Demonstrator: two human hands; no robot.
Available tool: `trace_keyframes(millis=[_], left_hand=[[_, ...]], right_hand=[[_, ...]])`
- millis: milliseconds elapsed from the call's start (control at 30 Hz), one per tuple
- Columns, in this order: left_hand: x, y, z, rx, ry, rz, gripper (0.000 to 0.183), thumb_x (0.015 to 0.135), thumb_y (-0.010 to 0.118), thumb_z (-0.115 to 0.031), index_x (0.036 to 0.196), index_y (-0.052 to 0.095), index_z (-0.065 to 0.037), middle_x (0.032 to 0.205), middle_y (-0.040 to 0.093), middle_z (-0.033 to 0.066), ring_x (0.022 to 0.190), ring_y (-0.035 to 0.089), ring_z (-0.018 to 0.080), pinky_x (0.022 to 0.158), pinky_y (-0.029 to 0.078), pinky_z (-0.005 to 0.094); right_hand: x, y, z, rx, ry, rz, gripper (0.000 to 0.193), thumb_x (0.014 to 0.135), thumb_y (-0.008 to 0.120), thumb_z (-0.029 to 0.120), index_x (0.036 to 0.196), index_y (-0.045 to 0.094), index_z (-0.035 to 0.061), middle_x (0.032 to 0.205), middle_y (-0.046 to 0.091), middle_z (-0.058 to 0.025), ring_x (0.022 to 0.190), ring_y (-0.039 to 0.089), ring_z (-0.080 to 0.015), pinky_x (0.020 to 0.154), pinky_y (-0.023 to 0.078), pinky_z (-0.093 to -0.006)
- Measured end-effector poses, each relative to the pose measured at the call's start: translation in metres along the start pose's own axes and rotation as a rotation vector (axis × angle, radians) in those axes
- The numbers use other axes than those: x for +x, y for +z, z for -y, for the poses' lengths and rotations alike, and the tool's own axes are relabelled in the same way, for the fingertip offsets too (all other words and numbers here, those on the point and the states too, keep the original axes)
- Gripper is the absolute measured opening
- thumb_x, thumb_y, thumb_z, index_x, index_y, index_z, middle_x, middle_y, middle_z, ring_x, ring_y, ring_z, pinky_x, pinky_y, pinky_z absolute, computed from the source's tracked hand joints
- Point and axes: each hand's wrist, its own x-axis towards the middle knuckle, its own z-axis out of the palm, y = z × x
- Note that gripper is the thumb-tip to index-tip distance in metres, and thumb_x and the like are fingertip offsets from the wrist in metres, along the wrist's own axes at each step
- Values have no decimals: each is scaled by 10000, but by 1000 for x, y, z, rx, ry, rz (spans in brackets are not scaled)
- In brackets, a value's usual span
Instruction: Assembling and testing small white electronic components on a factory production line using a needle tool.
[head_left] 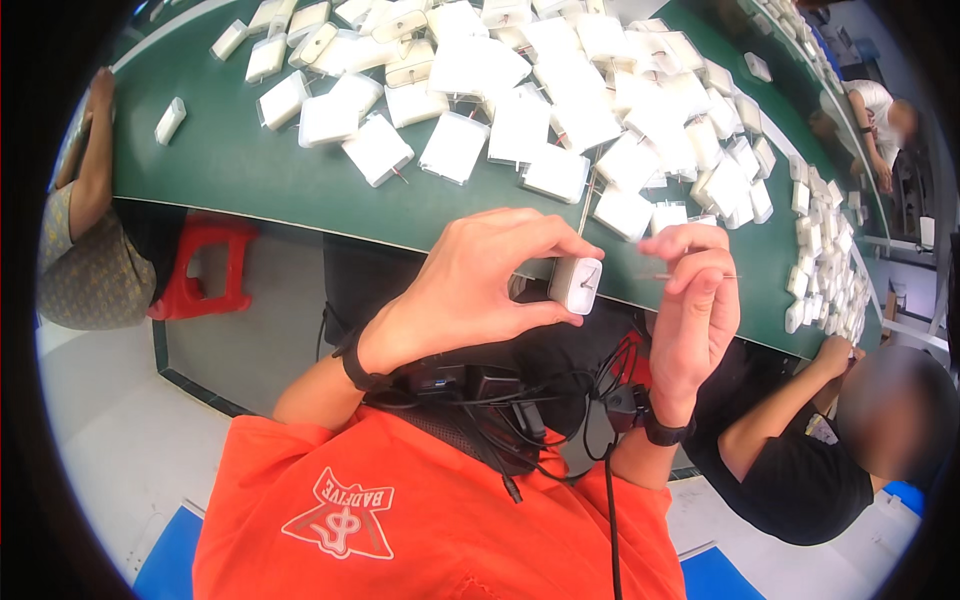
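Observation:
My left hand (465,275) grips a small white rectangular block (576,286) between thumb and fingers, just off the table's near edge. A short dark wire or pin shows on the block's end face, which is turned to the right. To the right of it, my right hand (695,305) is closed, with a thin rod (725,277) pinched crosswise in the fingers. The two hands are apart, and the rod does not touch the block. Its exact kind is too fine to make out.
A pile of similar white blocks (460,150) covers much of the green table (250,180), some with thin wires sticking out. More blocks (830,250) lie at the right. Co-workers sit left and right. A red stool (215,265) stands at left; black cables (560,400) hang before me.

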Motion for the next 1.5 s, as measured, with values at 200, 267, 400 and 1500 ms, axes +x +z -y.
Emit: trace_keyframes(millis=[200, 267, 400, 1500], left_hand=[[-1, 0, 0, 7, 37, -30, 525, 760, 980, -57, 1237, 764, -21, 1178, 793, 110, 1097, 790, 252, 981, 668, 363], [-2, 1, 3, 18, 30, -32, 520, 768, 973, -49, 1243, 762, -18, 1165, 790, 114, 1090, 793, 253, 986, 668, 365], [-1, 1, 2, -14, 43, -41, 490, 777, 956, -33, 1227, 764, -17, 1161, 788, 117, 1088, 791, 254, 975, 670, 366], [1, -3, 4, 73, 114, -46, 493, 693, 1007, -125, 1073, 716, -10, 981, 749, 126, 899, 740, 339, 792, 605, 388]], right_hand=[[16, 7, 43, -632, 198, 406, 154, 938, 805, 6, 1065, 720, 12, 938, 723, -92, 710, 594, -200, 661, 487, -305], [16, 11, 38, -688, 112, 402, 202, 886, 852, 30, 1042, 724, 21, 912, 724, -91, 704, 609, -217, 651, 491, -319], [18, 15, 41, -711, 63, 431, 199, 844, 884, 49, 967, 728, 39, 850, 724, -83, 718, 661, -255, 651, 519, -361], [81, 15, 47, -792, 33, 954, 90, 921, 697, 95, 900, 654, 19, 755, 677, -198, 718, 685, -432, 617, 508, -519]])
